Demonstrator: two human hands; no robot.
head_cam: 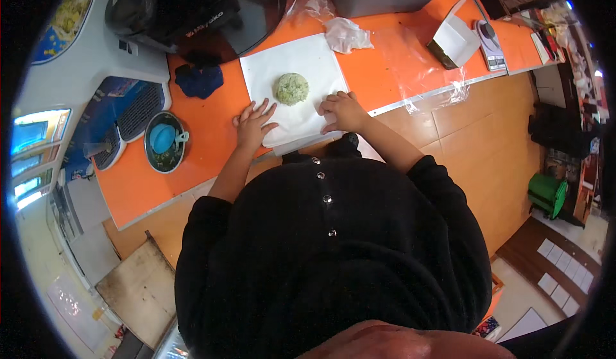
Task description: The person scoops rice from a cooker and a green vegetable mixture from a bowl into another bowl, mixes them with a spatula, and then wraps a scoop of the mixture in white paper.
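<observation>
A round mound of green-flecked rice (292, 89) sits near the middle of a stack of white paper sheets (313, 60) on the orange counter. My left hand (253, 124) rests on the left edge of the paper, fingers spread and holding nothing. On the right, my right hand (343, 112) lies at the lower right edge of the paper with bent fingers; whether it pinches the sheet, I cannot tell. Left of my left hand stands a metal bowl (164, 159) with a light blue scoop (162, 138) in it.
A black Miyako appliance (211, 22) stands behind the paper, with a dark blue cloth (199, 81) beside it. A crumpled plastic bag (347, 35), clear plastic film (423, 77), an unfolded box (454, 40) and a digital scale (490, 46) lie to the right. The counter's metal edge (409, 96) runs nearby.
</observation>
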